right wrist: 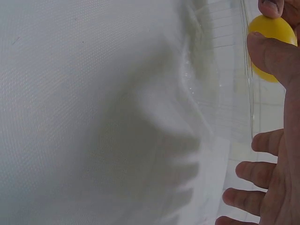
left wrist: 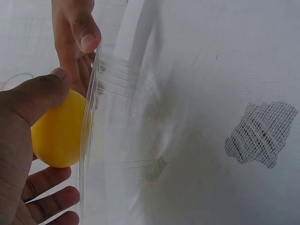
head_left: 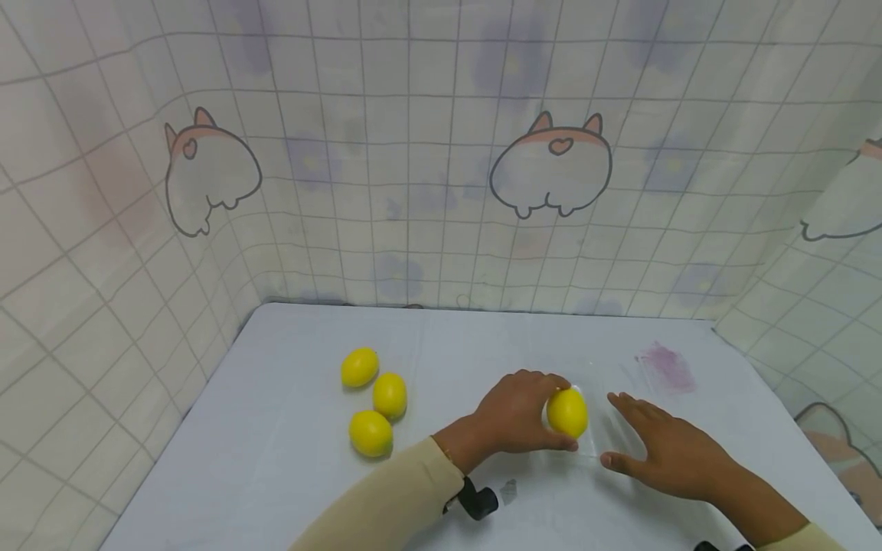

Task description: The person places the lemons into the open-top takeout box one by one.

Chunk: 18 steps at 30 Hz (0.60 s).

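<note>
My left hand [head_left: 520, 413] holds a yellow lemon [head_left: 568, 413] between thumb and fingers. Beneath the lemon stands a clear plastic container [left wrist: 117, 117], hard to make out against the white table in the head view. In the left wrist view the lemon is level with the container's rim, partly behind it. My right hand [head_left: 671, 451] hovers at the container's right side, fingers extended and thumb apart, gripping nothing. To the left, a lemon [head_left: 360, 367], another lemon [head_left: 390, 396] and a third lemon [head_left: 370, 433] lie grouped on the table.
The white table [head_left: 276, 482] meets a grid-patterned cloth [head_left: 441, 168] hung behind it and along both sides. A pinkish stain [head_left: 667, 367] marks the tabletop at the back right, and a dark grey patch [head_left: 508, 491] lies near the left wrist.
</note>
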{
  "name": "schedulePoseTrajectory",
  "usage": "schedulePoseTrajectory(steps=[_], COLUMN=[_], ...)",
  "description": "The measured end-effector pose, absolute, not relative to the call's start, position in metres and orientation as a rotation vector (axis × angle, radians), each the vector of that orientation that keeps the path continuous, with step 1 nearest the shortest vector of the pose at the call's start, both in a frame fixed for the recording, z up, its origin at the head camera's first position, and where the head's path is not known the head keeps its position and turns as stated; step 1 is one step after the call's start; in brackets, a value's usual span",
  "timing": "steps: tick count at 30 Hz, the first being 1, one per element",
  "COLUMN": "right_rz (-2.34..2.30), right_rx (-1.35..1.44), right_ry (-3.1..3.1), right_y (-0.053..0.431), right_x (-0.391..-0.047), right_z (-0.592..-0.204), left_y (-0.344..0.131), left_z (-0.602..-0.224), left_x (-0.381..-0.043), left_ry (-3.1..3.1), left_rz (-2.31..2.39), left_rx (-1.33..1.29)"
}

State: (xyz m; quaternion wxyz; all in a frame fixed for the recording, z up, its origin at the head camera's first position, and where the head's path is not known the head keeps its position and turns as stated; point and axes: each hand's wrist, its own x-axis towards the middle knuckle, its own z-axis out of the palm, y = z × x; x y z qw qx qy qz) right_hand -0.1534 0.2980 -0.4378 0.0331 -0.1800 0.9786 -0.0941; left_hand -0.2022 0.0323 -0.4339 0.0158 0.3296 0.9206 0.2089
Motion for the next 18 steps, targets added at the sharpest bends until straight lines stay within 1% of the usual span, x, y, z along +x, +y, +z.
schedulePoseTrajectory(steps=[18], right_rz=[-0.286], right_rx=[-0.575], right_ry=[3.005], right_y=[0.296], right_x=[-0.152], right_z=[-0.437], left_y=[0.050], left_z=[-0.443], left_x=[-0.208], left_ry=[2.882], left_rz=[0.605], left_rx=[1.046])
